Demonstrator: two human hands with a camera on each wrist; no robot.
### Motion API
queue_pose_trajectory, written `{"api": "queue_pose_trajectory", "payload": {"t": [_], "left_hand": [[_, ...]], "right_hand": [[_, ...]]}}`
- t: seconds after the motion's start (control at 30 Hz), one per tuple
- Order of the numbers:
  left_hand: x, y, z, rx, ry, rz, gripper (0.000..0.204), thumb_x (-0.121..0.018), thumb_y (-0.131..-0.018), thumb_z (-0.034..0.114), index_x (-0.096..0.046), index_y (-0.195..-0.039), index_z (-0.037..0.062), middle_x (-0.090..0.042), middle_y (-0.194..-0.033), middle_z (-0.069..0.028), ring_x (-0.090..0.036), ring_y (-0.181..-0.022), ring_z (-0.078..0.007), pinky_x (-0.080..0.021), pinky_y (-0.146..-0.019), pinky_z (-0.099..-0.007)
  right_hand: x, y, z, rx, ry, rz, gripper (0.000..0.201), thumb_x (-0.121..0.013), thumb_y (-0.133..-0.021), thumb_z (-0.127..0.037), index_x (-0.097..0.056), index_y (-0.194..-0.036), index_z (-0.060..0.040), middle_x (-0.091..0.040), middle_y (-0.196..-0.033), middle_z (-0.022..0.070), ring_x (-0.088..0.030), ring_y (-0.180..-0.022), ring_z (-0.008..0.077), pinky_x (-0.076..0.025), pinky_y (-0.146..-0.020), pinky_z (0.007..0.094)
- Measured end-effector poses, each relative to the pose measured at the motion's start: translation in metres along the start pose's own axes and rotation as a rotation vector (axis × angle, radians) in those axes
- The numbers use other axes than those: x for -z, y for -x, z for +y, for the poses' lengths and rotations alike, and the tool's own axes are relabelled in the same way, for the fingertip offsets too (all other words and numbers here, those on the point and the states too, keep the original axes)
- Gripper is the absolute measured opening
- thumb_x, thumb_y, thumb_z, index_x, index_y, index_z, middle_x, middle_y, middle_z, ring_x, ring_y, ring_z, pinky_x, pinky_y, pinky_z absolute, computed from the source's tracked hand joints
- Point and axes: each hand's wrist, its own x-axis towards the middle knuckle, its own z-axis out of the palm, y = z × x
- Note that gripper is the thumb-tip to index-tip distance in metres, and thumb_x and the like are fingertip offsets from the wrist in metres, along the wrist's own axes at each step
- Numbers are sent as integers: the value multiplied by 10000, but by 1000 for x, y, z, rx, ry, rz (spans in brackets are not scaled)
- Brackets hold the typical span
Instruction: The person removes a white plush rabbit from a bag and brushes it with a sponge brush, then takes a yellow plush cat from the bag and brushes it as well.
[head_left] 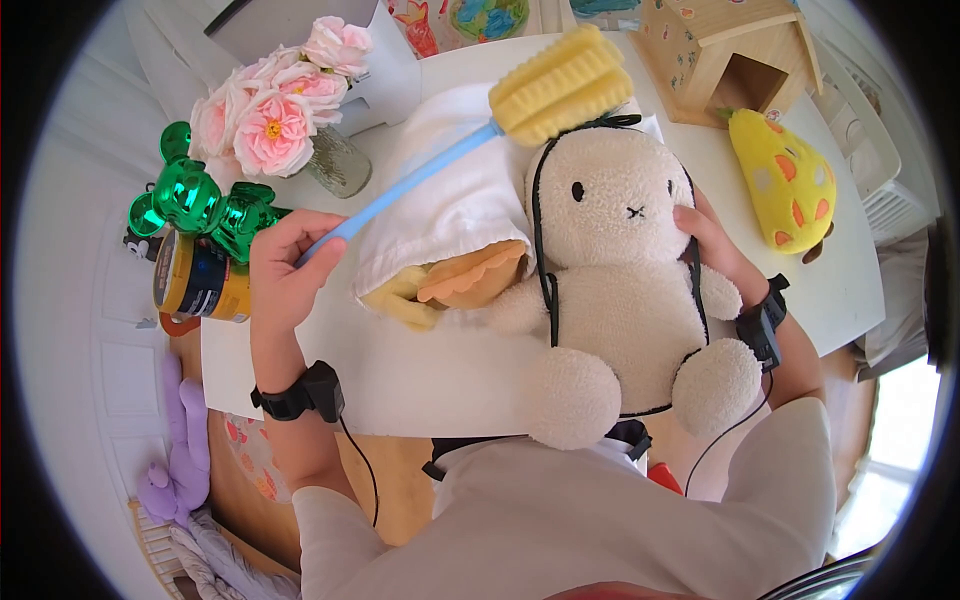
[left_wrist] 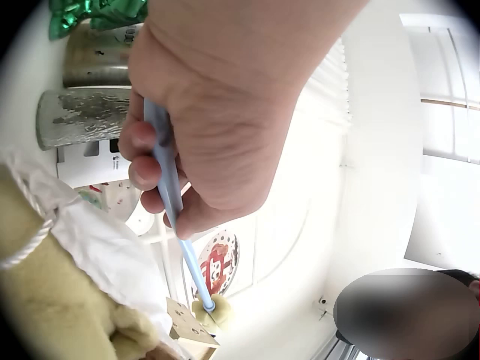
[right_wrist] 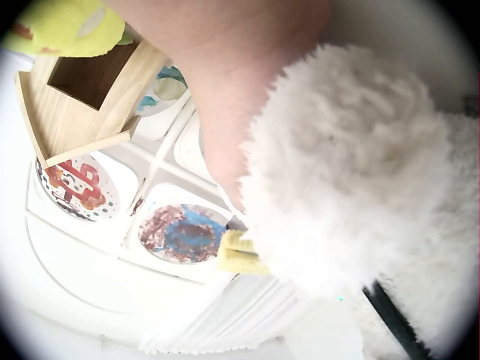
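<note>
At the far left of the table (head_left: pixel 300 380) stand a shiny green balloon-dog figure (head_left: pixel 195 200), a yellow tub (head_left: pixel 200 282) and a glass vase of pink roses (head_left: pixel 275 110). Just beside them our left hand (head_left: pixel 285 275) has its fingers (left_wrist: pixel 142 171) curled tight round the lower end of the brush's blue handle (head_left: pixel 405 185); the wrist view shows the rod running through the closed fist. The handle slants up and right, over a white towel (head_left: pixel 450 200) that lies on some tan and yellow plush pieces (head_left: pixel 460 280), to the yellow sponge head (head_left: pixel 560 85), which is at the top of the white plush rabbit (head_left: pixel 625 270), seemingly touching where its ears begin. The rabbit lies on its back at the table's near edge, feet towards us, black straps across its body. Our right hand (head_left: pixel 715 250) presses against the rabbit's cheek; whether the fingers wrap round or just lie flat we cannot tell. Further right sit a wooden birdhouse (head_left: pixel 730 55) and a yellow plush toy (head_left: pixel 785 180).

We see risks: the long handle is held at its very end, so the head could wobble and slip off the fur. A wide sweep of our left elbow might knock the vase or the tub. The rabbit's legs hang over the edge, so it could slide off if the right hand eases.
</note>
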Motion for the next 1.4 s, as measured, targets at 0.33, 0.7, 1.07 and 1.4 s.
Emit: {"api": "queue_pose_trajectory", "payload": {"t": [0.33,0.7,1.07,1.4], "left_hand": [[3,-2,21,-152,-283,-155,127,-693,-800,39,-662,-916,-2,-609,-715,0,-509,-597,-57,-381,-527,-203],[-16,7,57,-281,-374,-270,134,-711,-758,24,-678,-885,0,-616,-686,-51,-513,-561,-102,-377,-513,-220],[-5,4,45,-250,-452,-91,144,-730,-750,38,-677,-878,0,-626,-712,-55,-521,-585,-120,-394,-541,-235],[1,12,48,-293,-337,-197,150,-711,-767,25,-678,-909,-10,-632,-737,-69,-500,-568,-97,-377,-527,-212]], "right_hand": [[10,-5,6,66,26,-38,730,-633,-797,-248,-311,-1405,-4,-495,-1297,141,-496,-1181,222,-386,-1019,344],[13,-6,7,57,25,-50,688,-605,-838,-209,-297,-1425,-23,-489,-1314,125,-488,-1194,217,-385,-1021,345],[4,-3,4,59,-98,-53,693,-635,-846,-217,-295,-1410,1,-483,-1309,142,-489,-1191,233,-388,-1025,366],[7,-4,9,72,-93,-44,661,-635,-851,-215,-324,-1396,-7,-501,-1289,136,-486,-1190,226,-390,-1020,362]]}}
